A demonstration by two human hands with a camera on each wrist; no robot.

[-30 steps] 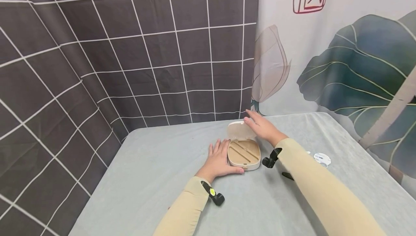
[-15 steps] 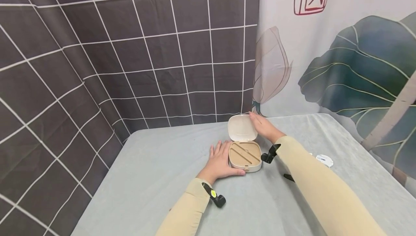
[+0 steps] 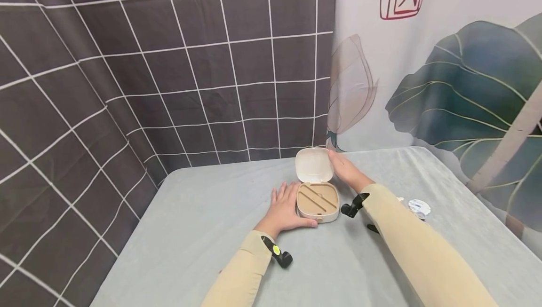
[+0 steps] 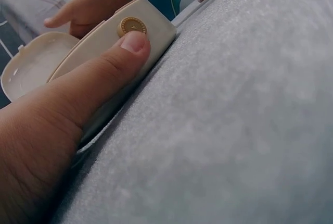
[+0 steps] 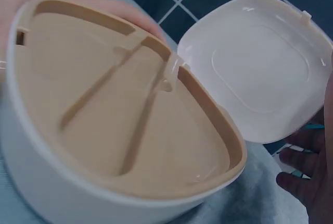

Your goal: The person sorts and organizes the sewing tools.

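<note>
A small cream box (image 3: 318,197) with a tan, two-grooved insert rests on the grey cloth. Its hinged lid (image 3: 314,165) stands raised at the back. My left hand (image 3: 284,209) holds the box along its left side and front. In the left wrist view, the thumb touches the round tan button (image 4: 132,25) on the front wall. My right hand (image 3: 348,171) is at the lid's right edge, fingers extended. The right wrist view shows the lid's smooth inner face and a small tab (image 5: 306,16) on its rim, with that hand's fingers (image 5: 299,185) beside it.
A round white disc (image 3: 419,207) lies on the cloth-covered table (image 3: 203,217), right of the right forearm. A dark object (image 3: 373,228) shows partly from under that forearm. A dark gridded curtain (image 3: 203,72) and a leaf-printed curtain (image 3: 466,90) hang behind.
The lid has swung up and back to stand raised. My right hand has shifted from the lid's top right corner to its right edge. The left hand has stayed at the box.
</note>
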